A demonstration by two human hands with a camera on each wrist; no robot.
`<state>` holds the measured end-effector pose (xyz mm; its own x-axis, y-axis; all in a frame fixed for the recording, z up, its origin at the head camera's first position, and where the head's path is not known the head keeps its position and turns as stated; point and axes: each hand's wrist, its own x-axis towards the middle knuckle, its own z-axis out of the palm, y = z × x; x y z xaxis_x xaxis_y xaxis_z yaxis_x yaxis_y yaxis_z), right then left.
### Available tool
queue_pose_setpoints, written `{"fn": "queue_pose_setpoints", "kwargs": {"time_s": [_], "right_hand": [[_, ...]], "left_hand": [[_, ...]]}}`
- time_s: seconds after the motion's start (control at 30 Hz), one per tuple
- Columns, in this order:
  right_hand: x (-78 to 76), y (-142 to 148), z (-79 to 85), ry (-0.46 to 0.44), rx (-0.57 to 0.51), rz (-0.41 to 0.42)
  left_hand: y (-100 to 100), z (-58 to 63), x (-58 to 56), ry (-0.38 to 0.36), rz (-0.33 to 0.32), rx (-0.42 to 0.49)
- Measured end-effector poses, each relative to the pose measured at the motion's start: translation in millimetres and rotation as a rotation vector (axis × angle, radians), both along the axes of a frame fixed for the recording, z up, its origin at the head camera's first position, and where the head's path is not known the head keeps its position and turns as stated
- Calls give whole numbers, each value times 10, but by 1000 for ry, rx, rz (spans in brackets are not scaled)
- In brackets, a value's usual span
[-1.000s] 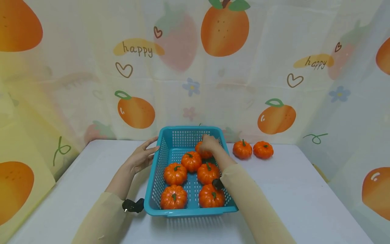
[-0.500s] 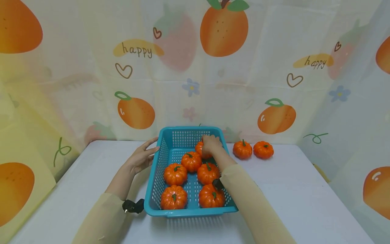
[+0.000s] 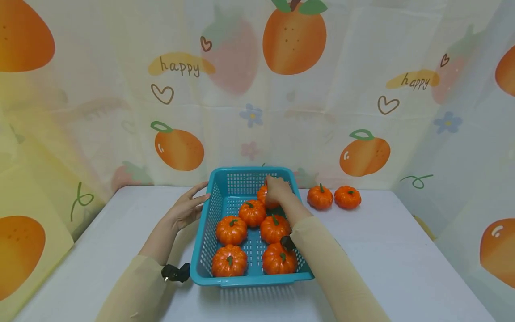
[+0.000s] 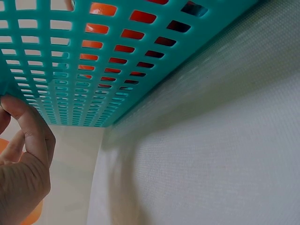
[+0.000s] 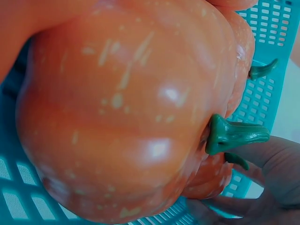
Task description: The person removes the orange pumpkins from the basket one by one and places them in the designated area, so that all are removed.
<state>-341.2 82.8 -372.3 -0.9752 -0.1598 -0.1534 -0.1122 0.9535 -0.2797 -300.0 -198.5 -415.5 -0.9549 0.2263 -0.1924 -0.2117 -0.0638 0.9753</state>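
Note:
At the basket's back right corner, my right hand (image 3: 278, 191) reaches down and grips a small orange pumpkin (image 3: 262, 195), which it partly hides. In the right wrist view, fingers (image 5: 281, 171) lie against that pumpkin (image 5: 211, 180), behind a larger-looking pumpkin (image 5: 131, 112) with a green stem. My left hand (image 3: 186, 209) has its fingers spread, with fingertips right at the left rim of the blue plastic basket (image 3: 200, 232). From the left wrist, the left hand (image 4: 28, 159) shows beside the basket's perforated wall (image 4: 75, 65).
Several more pumpkins, among them a front left one (image 3: 230, 260) and a front right one (image 3: 279, 258), sit in the basket. Outside it, two pumpkins, one upright (image 3: 320, 197) and one tilted (image 3: 348, 198), stand on the white table (image 3: 394, 250). A fruit-printed curtain (image 3: 322, 103) hangs behind.
Almost nothing differs. My right hand shifts very slightly on the back right pumpkin; the left hand, basket and other pumpkins keep their places.

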Motion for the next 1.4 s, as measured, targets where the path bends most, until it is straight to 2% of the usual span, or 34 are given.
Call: {"fn": "queue_pose_setpoints", "kwargs": {"time_s": [0.43, 0.57, 1.0, 1.27, 1.4], "right_hand": [[17, 8, 21, 72, -43, -51], [-7, 28, 10, 82, -95, -62], [-99, 88, 46, 121, -370, -97], [-106, 121, 188, 151, -637, -124], [-99, 155, 295, 139, -724, -145]], "left_hand": [[16, 19, 3, -16, 5, -13], [7, 14, -4, -10, 3, -19], [18, 19, 9, -15, 5, -17], [6, 34, 31, -15, -10, 2], [6, 41, 29, -14, -10, 5]]}}
